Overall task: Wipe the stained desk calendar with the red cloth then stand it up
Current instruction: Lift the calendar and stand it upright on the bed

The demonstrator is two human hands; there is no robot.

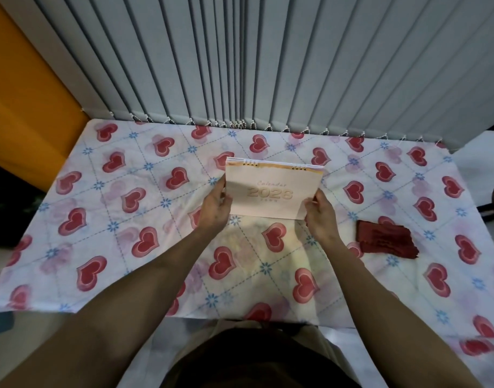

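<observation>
Your left hand [215,206] and right hand [320,217] each clamp a lower corner of the desk calendar [274,190], fingers closed on its side edges. You hold it upright over the middle of the heart-print tablecloth [128,219], cover reading "Calendar" toward you and spiral binding on top. The red cloth [385,238] lies crumpled on the tablecloth, near your right hand, apart from the calendar.

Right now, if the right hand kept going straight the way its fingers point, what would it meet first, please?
The right hand already grips the calendar, so that comes first. Beyond it, probably the blinds, though depth is unclear. The cloth lies off to the side.
</observation>
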